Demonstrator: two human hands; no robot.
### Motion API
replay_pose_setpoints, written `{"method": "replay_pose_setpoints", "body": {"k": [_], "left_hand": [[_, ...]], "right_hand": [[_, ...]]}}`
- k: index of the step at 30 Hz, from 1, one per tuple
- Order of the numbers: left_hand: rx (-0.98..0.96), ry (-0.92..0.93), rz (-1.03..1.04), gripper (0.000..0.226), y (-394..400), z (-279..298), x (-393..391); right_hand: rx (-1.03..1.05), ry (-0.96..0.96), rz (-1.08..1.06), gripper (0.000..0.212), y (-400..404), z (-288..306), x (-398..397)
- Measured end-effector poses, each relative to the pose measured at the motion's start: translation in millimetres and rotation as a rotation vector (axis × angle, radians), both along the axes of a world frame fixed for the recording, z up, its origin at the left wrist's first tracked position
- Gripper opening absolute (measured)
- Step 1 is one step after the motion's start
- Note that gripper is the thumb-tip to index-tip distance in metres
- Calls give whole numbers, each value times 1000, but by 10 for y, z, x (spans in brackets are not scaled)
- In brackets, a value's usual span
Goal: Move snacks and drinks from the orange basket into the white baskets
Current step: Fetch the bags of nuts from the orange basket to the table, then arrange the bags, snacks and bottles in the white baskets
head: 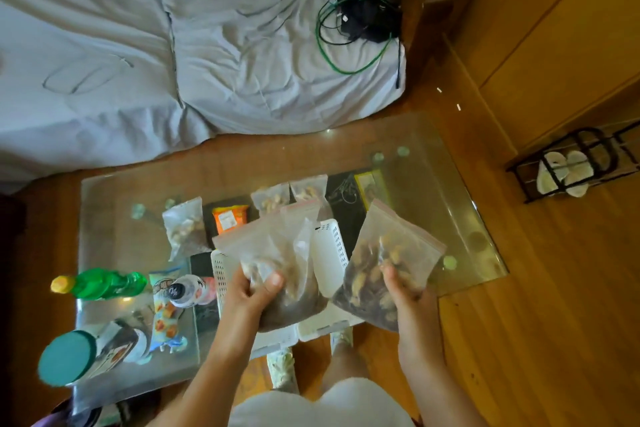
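My left hand (pixel 254 291) grips a clear zip bag of nuts and dried fruit (pixel 277 253) above a white basket (pixel 221 274). My right hand (pixel 408 291) grips a second zip bag of nuts (pixel 391 253) just right of another white basket (pixel 332 246). Both bags hang over the near edge of the glass table (pixel 433 204). No orange basket is in view.
On the table lie more zip bags (pixel 185 229) (pixel 272 198) (pixel 310 187), an orange snack packet (pixel 230 217), a green bottle (pixel 104 284), a white-and-pink bottle (pixel 188 289), a blue snack packet (pixel 164 315) and a teal-lidded jar (pixel 69 357). A bed lies beyond; a shoe rack (pixel 575 163) stands at right.
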State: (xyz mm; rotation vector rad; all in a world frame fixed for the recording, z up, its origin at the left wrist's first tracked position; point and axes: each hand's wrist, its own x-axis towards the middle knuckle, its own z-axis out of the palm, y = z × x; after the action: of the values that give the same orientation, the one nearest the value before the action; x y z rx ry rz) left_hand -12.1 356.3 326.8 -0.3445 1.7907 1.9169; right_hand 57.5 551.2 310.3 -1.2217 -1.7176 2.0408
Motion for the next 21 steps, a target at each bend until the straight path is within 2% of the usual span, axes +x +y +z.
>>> {"method": "replay_pose_setpoints", "body": {"k": [2, 4, 5, 7, 8, 11, 12, 15, 17, 19, 21], "left_hand": [[-28, -42, 69, 46, 156, -204, -45], [-85, -78, 150, 45, 343, -436, -76], [-106, -106, 186, 38, 439, -577, -89], [-130, -157, 245, 11, 616, -935, -105], [-144, -174, 280, 9, 688, -1125, -113], [-216, -206, 377, 39, 858, -1634, -108], [-240, -216, 389, 42, 895, -1791, -98], [-316, -231, 371, 37, 969, -2210, -46], [-355, -256, 348, 37, 978, -2450, -15], [-458, -276, 325, 36, 958, -2617, 11], [-614, -258, 298, 37, 924, -2698, 42]], "right_hand": [[-83, -56, 17, 29, 151, -198, -124], [-97, -107, 23, 21, 263, -458, -213], [-92, -135, 19, 21, 318, -610, -233], [-88, -228, 50, 21, 413, -960, -265], [-102, -286, 99, 17, 435, -1141, -283], [-166, -353, 124, 10, 401, -1649, -368], [-188, -342, 98, 12, 357, -1798, -403], [-264, -343, 102, 21, 202, -2168, -443], [-280, -374, 130, 17, 152, -2373, -424], [-204, -412, 216, 12, 147, -2482, -391], [-62, -424, 309, 24, 168, -2507, -343]]}}
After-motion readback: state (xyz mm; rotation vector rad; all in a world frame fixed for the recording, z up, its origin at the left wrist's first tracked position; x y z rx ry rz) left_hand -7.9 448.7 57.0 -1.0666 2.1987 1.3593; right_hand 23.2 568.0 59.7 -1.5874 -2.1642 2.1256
